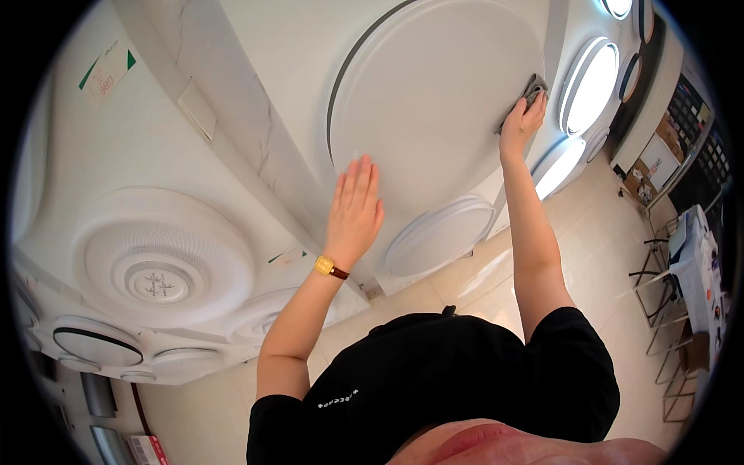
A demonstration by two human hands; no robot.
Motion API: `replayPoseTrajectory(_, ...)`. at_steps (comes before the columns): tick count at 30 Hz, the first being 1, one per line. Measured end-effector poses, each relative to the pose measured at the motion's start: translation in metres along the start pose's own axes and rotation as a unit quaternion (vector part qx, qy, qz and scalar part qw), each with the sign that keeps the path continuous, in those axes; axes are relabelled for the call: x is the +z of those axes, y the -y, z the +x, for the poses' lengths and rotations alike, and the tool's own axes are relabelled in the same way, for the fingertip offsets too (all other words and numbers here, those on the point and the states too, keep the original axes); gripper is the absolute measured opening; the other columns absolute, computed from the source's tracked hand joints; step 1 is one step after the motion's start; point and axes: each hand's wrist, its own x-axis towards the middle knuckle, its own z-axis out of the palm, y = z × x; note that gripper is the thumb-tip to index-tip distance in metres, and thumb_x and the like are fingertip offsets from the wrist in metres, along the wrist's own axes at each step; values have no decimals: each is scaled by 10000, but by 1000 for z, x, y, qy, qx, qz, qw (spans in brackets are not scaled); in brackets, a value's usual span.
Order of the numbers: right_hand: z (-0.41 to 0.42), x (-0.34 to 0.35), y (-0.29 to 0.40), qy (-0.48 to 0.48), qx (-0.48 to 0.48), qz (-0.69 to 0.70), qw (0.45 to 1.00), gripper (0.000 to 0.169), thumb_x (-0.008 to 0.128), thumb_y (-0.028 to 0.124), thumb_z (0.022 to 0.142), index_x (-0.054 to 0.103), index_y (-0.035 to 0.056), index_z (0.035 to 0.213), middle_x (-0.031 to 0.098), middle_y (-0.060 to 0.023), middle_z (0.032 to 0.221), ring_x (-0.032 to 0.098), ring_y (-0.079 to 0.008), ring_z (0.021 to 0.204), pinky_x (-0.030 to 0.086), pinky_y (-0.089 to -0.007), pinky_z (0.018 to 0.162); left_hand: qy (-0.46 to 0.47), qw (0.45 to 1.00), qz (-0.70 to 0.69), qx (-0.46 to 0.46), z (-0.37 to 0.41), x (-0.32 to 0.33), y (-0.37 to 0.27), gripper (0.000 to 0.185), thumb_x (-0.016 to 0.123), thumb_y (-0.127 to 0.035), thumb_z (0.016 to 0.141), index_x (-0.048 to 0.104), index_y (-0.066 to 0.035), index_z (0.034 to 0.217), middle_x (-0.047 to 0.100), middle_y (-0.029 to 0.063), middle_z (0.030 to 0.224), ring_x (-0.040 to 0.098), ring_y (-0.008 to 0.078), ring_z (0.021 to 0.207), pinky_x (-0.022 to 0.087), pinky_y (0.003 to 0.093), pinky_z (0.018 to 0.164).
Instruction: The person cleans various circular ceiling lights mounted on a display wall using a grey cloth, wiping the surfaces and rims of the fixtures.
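Observation:
A large round white ceiling-type lamp (436, 99) with a dark rim is mounted on the white display wall before me. My right hand (522, 125) holds a folded grey cloth (530, 93) against the lamp's right edge. Flat fingers, thumb a little apart, mark my left hand (354, 212), which is at the lamp's lower left edge and holds nothing. Whether its fingertips press on the lamp cannot be told. A gold-coloured watch (324, 265) with a brown strap is on my left wrist. Below the big lamp sits a smaller round white lamp (440, 235).
Lit round lamps (590, 87) hang on the wall at right. A patterned round lamp (160, 279) and a price card (107, 72) are at left, beyond a marble-look strip (256, 116). A table (694, 261) with folding chairs (654, 290) stands far right on the tiled floor (604, 244).

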Motion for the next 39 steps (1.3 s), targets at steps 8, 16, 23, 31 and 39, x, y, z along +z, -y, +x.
replayPoseTrajectory(8,-36,16,124,69,-352,67,931,535,638,21,844,583,111,1369,464,-122,1487,424,-359,1348,343,-462,1114,-9,1000,-4,-14,-1,1,-4,701,638,-126,887,340,35,1501,263,206,1604,270,379,1479,302,523,1165)
replayPoseTrajectory(16,-102,-13,62,228,-555,18,800,542,663,12,782,648,224,1281,511,-51,1459,441,-270,1360,385,-430,1108,5,1000,-18,-11,-3,-3,-5,667,644,-103,869,380,53,1461,303,197,1581,318,385,1444,340,509,1148)
replayPoseTrajectory(23,-20,-4,59,86,-316,28,944,498,581,65,938,492,71,1428,347,-187,1545,354,-375,1388,312,-446,1136,25,999,-31,-16,-14,-5,-9,625,634,-72,853,427,57,1429,319,165,1578,353,350,1428,405,456,1110)
replayPoseTrajectory(31,-32,23,191,109,-440,42,890,470,622,73,869,597,81,1338,543,-144,1410,484,-337,1310,372,-458,1087,61,996,-64,-24,-47,-1,-16,570,631,-69,854,481,2,1400,379,131,1553,389,323,1409,435,442,1075)
replayPoseTrajectory(39,-149,11,141,269,-613,38,741,457,625,138,882,619,256,1323,537,103,1450,475,-114,1334,348,-351,1124,40,994,-102,-20,-84,-8,-18,377,648,-31,838,623,-6,1214,600,111,1337,537,303,1272,461,453,1027)
